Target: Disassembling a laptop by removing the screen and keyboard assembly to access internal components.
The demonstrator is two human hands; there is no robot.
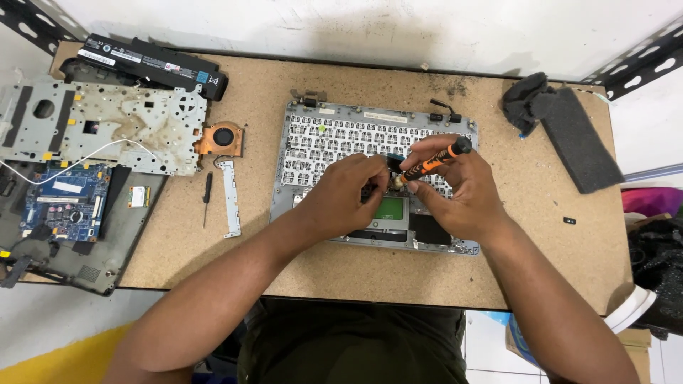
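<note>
— While the left hand (348, 190) pinched a small part, what did the right hand (455, 192) do?
— It gripped an orange screwdriver (432, 162) on the laptop palmrest (313, 135) (mid-desk); unscrewing step, needing steady tip alignment.

Right hand (455, 186) grips an orange-black screwdriver (434, 163) over the upturned laptop palmrest (313, 135); left hand (348, 193) steadies beside its tip.

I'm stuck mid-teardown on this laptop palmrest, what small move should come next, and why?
Probably keep the screwdriver tip seated and turn it. The right hand holds it angled down at the silver palmrest shell, while the left hand pinches a small part beside the tip.
</note>
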